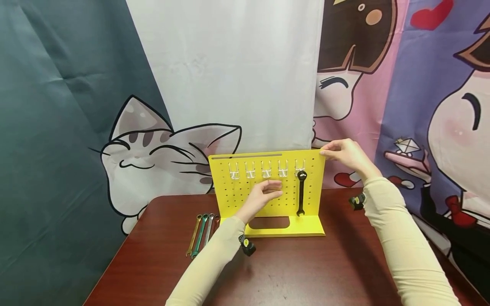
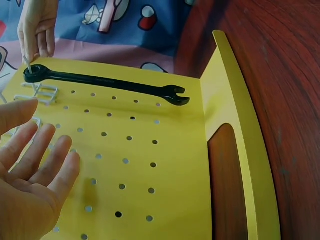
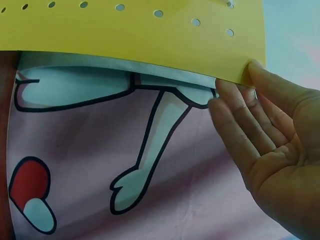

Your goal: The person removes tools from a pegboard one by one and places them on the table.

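Observation:
A yellow pegboard stand [image 1: 314, 199] stands upright on the table, with a row of clear hooks [image 1: 250, 171] along its upper part. From the rightmost hook hangs a black combination wrench [image 1: 301, 195], ring end up, open end down. My right hand [image 1: 350, 157] pinches the board's top right corner; in the right wrist view the thumb [image 3: 270, 82] lies on the front face, with fingers behind. My left hand [image 1: 262, 195] is in front of the board's middle, below the hooks, holding nothing. Its fingers [image 2: 47, 170] are spread and relaxed in the left wrist view.
Left of the stand, a gold wrench [image 1: 194, 236], a green wrench [image 1: 200, 235] and a silver wrench [image 1: 209, 229] lie side by side, beside a reddish one [image 1: 217, 222] partly hidden by my left sleeve. A printed curtain [image 1: 229, 76] hangs behind the brown table [image 1: 153, 255].

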`<state>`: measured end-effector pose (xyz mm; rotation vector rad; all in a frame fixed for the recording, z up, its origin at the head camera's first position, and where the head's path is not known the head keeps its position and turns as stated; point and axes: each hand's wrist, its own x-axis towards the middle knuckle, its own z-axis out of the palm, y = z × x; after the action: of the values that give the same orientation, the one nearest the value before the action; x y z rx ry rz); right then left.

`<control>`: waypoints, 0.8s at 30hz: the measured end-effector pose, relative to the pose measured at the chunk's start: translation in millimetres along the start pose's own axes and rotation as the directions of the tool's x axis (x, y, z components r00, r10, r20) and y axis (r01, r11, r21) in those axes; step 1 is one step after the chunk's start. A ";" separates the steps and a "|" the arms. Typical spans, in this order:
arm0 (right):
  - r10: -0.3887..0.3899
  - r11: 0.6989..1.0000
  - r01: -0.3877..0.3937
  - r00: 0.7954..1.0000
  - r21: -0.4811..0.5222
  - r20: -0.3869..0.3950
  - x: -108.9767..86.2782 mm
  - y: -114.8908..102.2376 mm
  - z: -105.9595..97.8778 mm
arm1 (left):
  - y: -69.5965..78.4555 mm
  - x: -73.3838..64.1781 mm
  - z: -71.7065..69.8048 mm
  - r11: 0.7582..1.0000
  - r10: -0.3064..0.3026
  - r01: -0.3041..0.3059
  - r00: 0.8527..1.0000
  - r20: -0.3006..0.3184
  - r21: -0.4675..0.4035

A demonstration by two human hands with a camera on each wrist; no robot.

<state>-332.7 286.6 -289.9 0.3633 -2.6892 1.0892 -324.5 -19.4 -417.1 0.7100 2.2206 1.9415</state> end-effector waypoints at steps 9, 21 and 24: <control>0.011 1.000 -0.011 1.000 0.002 -0.007 -1.6 -2.6 1.4 | 0.5 6.6 7.5 0.999 -0.008 0.009 1.000 0.009 -0.034; 0.026 1.000 -0.026 1.000 0.004 0.002 -0.1 0.7 -0.4 | 1.0 18.5 22.1 1.000 -0.003 0.004 0.999 0.033 -0.030; 0.023 1.000 -0.023 1.000 0.017 0.002 0.2 1.0 0.8 | 1.2 18.5 27.4 1.000 -0.007 0.008 0.999 0.053 -0.021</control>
<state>-333.3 286.7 -291.1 0.3380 -2.6938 1.1195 -330.2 13.2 -416.8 0.7401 2.1660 1.9166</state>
